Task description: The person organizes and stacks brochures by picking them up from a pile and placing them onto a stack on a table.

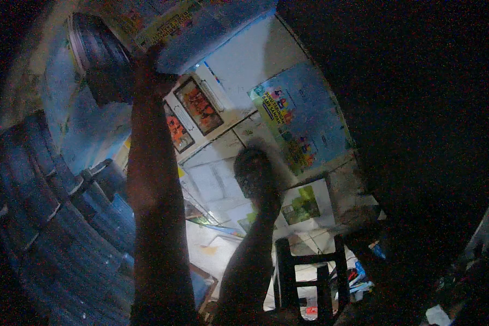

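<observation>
In the dim light my left hand (pixel 153 70) reaches far forward, at the lower left edge of a blue printed sheet (pixel 223 38). Its fingers are too dark to make out. A dark, thick stack (pixel 100 60) lies just left of it. Closer to me, my right hand (pixel 254 169) is closed into a rounded fist above pale sheets (pixel 209 182); whatever it may hold is hidden. To its right lies another blue sheet (pixel 315 119) with small coloured figures. Two framed orange pictures (pixel 200 106) are printed on paper between my hands.
Dark blue layered bundles (pixel 65 228) fill the left side. A dark stool-like frame (pixel 309 258) stands at the lower right, with small coloured items (pixel 358 277) beside it. A sheet with a green print (pixel 304 204) lies above the frame. Deep shadow covers the far right.
</observation>
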{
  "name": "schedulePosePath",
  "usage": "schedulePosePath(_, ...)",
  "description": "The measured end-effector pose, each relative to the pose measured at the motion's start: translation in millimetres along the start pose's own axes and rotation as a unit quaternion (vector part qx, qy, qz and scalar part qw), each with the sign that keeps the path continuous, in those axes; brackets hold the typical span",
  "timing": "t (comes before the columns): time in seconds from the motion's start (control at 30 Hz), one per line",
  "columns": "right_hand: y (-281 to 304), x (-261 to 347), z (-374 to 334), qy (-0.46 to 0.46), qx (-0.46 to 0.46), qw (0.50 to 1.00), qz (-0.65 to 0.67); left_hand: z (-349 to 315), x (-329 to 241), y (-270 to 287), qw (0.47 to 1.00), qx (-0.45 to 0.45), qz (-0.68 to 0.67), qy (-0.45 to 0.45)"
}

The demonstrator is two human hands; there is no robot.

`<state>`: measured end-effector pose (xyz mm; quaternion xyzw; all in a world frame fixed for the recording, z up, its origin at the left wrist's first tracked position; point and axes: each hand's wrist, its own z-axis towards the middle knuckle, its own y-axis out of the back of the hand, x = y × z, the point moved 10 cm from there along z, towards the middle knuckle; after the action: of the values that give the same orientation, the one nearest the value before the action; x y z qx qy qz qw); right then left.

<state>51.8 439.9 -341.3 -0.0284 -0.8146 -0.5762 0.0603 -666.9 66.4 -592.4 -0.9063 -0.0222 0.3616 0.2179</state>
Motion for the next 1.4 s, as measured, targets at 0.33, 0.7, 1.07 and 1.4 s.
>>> schedulePosePath(0.33,84.6,-75.2,-42.5,-0.133,-0.017,0.990,-0.030,13.6,-2.2,26.2,0.949,0.036,0.312,-0.035)
schedulePosePath(0.7,163.6,-84.3,-18.6,-0.207,-0.040,0.976,-0.046,17.5,93.9,108.8,0.992,-0.115,-0.054,0.017)
schedulePosePath(1.07,192.6,51.2,129.0,-0.114,0.029,0.993,0.031,-229.6,-11.0,-94.7,0.966,-0.258,-0.016,-0.032)
schedulePosePath(1.4,264.3,475.1,424.6,0.167,0.036,0.949,0.267,-148.5,-184.2,-524.1,0.989,-0.145,-0.032,0.022)
